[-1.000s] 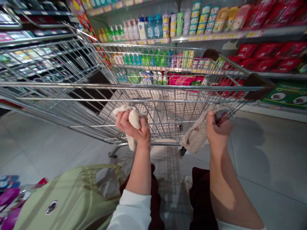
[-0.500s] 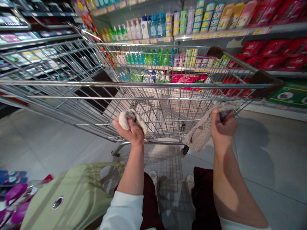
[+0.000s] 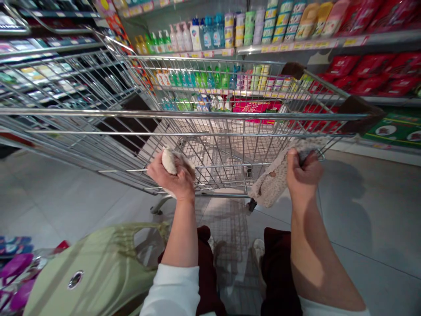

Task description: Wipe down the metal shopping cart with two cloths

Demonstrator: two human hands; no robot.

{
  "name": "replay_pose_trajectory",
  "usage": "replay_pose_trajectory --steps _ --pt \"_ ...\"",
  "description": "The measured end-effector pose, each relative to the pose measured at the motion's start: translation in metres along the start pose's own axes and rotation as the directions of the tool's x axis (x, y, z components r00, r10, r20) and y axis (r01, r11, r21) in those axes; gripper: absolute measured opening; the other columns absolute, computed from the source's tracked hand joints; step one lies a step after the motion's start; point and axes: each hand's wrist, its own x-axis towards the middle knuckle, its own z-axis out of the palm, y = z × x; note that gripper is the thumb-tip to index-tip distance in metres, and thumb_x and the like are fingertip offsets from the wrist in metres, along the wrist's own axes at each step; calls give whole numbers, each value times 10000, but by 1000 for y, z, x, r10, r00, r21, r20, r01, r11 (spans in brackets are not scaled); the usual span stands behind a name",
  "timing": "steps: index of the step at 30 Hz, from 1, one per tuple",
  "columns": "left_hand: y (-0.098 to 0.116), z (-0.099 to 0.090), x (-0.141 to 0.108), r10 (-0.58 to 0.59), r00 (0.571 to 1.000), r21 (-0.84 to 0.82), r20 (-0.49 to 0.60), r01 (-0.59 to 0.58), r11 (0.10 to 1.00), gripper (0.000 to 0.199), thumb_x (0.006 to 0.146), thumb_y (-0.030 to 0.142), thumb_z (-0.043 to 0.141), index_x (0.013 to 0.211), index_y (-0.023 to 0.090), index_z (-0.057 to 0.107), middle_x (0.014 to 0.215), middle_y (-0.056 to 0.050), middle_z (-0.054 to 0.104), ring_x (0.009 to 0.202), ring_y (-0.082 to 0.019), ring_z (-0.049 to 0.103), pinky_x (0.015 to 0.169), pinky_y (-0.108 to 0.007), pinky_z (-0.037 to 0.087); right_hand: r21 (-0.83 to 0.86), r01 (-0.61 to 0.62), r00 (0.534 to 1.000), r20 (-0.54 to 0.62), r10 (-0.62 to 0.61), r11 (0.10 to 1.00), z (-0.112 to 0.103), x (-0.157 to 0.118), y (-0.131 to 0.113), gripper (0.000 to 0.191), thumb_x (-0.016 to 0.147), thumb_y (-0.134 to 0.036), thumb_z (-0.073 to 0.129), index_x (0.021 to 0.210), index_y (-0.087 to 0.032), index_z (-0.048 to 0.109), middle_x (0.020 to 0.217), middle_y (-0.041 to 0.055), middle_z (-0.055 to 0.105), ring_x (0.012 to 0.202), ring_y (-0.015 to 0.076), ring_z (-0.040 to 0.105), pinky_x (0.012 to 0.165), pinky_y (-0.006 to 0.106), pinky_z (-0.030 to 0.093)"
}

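A metal wire shopping cart (image 3: 230,116) stands side-on in front of me, its basket holding nothing that I can make out. My left hand (image 3: 174,175) is closed around a bunched cream cloth (image 3: 169,161), against the cart's lower side wires. My right hand (image 3: 304,171) grips a greyish-beige textured cloth (image 3: 272,180) near the basket's lower right corner. This cloth has holes in it, hangs down to the left and reaches up to the wires. Some of my right fingers are hidden by the hand itself.
Shelves with pump bottles (image 3: 184,37), stacked tubs and red packs (image 3: 378,70) stand behind the cart. More shelves (image 3: 49,74) are at the left. A light green bag (image 3: 98,267) hangs at my left, beside purple items (image 3: 19,272). Below is the tiled floor (image 3: 371,237).
My left hand has shifted slightly left and turned, with the cream cloth bunched differently in it. My right hand keeps its hold on the beige cloth. The view has moved slightly.
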Motion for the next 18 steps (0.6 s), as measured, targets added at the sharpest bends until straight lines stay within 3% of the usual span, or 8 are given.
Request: replay_pose_trajectory --steps 3,6,12,18 --pt "-16 -10 -7 16 992 58 123 -24 998 200 862 292 596 1017 176 643 927 -60 613 899 -217 514 890 -415 395 4 -10 1000 -4 10 1000 2 2 4 356 828 -575 463 772 -225 502 710 54 599 734 203 586 675 304 407" --pt "-23 -13 -8 -48 985 25 165 44 999 183 866 305 574 996 185 625 937 -46 607 896 -200 528 875 -378 414 14 -15 1000 -9 15 1000 3 5 8 356 821 -573 484 726 -230 466 653 22 541 676 180 535 658 299 390" --pt "-12 -2 -2 -188 982 -92 35 190 977 241 908 326 511 1098 183 548 1013 -42 573 953 -174 562 899 -337 450 -63 -9 999 -43 6 998 3 4 3 392 814 -598 457 667 -249 356 573 2 454 556 163 458 582 296 306" --pt "3 5 4 -302 953 -131 12 301 945 183 895 255 522 1066 189 536 984 -25 581 907 -155 574 890 -316 468 -145 12 1000 -10 -13 989 -2 1 -3 353 842 -565 455 708 -248 378 654 66 539 649 203 547 626 309 325"
